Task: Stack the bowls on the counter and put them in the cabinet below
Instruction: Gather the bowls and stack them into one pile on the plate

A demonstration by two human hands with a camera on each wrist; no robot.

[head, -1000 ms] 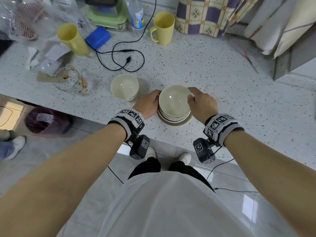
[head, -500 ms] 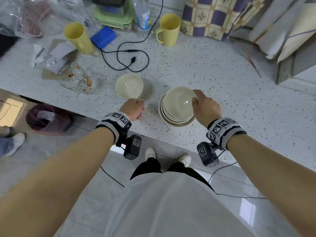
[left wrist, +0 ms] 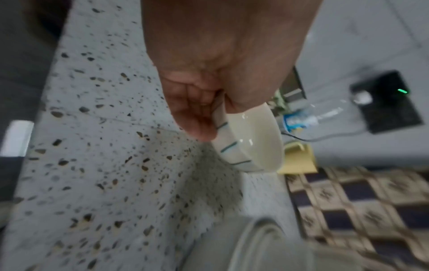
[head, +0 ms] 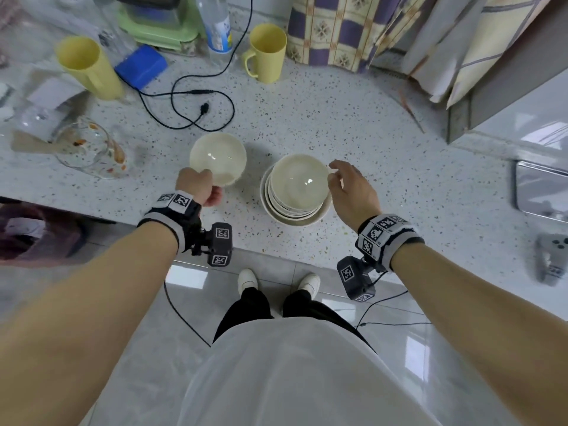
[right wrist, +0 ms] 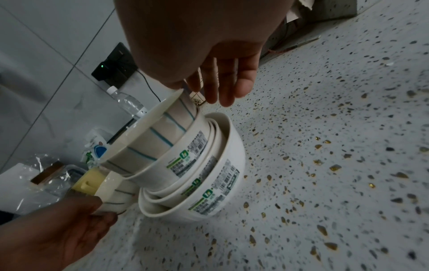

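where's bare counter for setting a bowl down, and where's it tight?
Free: the wide speckled counter right of the bowl stack, out to the metal tray; also the stretch between the stack and the far yellow mug. Crowded: the back left, with the near yellow mug, blue box, black cable and glass jug.

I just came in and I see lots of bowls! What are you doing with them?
A person is stacking bowls on the speckled counter. Their left hand grips the near rim of a single striped bowl, just left of the stack of bowls. Their right hand is at the stack's top bowl, fingers relaxed. The single bowl is not on the stack yet.
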